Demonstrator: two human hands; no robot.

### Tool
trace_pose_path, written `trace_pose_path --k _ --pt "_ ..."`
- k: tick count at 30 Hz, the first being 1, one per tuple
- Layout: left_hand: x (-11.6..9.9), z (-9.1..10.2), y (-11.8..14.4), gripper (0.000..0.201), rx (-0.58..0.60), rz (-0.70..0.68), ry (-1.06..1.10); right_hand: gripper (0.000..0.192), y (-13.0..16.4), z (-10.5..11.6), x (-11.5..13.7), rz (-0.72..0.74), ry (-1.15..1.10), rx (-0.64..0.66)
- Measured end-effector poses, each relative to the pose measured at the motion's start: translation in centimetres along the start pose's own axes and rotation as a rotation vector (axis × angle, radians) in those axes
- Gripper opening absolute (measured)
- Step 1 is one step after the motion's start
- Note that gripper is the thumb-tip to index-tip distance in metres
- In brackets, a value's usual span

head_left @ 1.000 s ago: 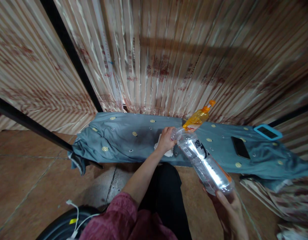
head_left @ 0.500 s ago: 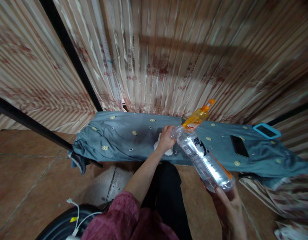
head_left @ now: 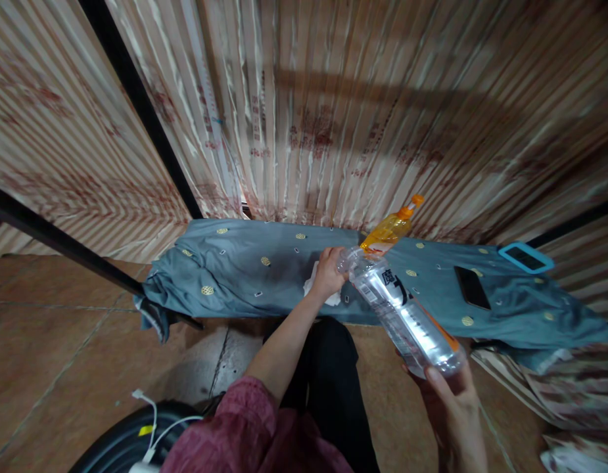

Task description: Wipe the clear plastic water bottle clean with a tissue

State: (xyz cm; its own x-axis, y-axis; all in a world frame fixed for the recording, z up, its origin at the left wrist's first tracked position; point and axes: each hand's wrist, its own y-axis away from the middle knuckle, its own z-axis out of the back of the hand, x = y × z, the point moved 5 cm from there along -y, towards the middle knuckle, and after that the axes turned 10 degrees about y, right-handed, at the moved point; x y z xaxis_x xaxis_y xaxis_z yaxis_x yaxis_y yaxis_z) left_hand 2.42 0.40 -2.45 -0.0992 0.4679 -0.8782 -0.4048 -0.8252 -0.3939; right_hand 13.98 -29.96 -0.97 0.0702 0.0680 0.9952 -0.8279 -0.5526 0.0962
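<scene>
My right hand (head_left: 454, 404) grips the base of a clear plastic water bottle (head_left: 402, 312), tilted so that its open neck points down and to the left. My left hand (head_left: 328, 272) rests on a white tissue (head_left: 316, 289) that lies on the blue-grey patterned cloth (head_left: 244, 276), right below the bottle's mouth. A bottle of orange liquid (head_left: 390, 230) with an orange cap stands just behind the clear bottle's neck.
A black phone (head_left: 472, 288) and a device in a light-blue case (head_left: 525, 257) lie on the cloth to the right. Striped curtains (head_left: 304, 112) hang behind. A black post (head_left: 140, 105) slants at left. White cables (head_left: 150, 424) lie on a dark round object below.
The clear bottle and my right hand have shifted very slightly. My left hand stays on the tissue.
</scene>
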Motion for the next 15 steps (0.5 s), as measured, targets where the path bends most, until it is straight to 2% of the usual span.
trace_pose_path --k 5,15 --pt "0.31 -0.14 -0.02 0.055 0.002 0.003 0.003 0.085 0.14 -0.21 0.35 -0.038 -0.044 -0.013" --pt "0.44 -0.25 0.06 0.053 -0.001 0.001 0.0 0.097 0.19 -0.3 1.12 -0.044 0.008 -0.025"
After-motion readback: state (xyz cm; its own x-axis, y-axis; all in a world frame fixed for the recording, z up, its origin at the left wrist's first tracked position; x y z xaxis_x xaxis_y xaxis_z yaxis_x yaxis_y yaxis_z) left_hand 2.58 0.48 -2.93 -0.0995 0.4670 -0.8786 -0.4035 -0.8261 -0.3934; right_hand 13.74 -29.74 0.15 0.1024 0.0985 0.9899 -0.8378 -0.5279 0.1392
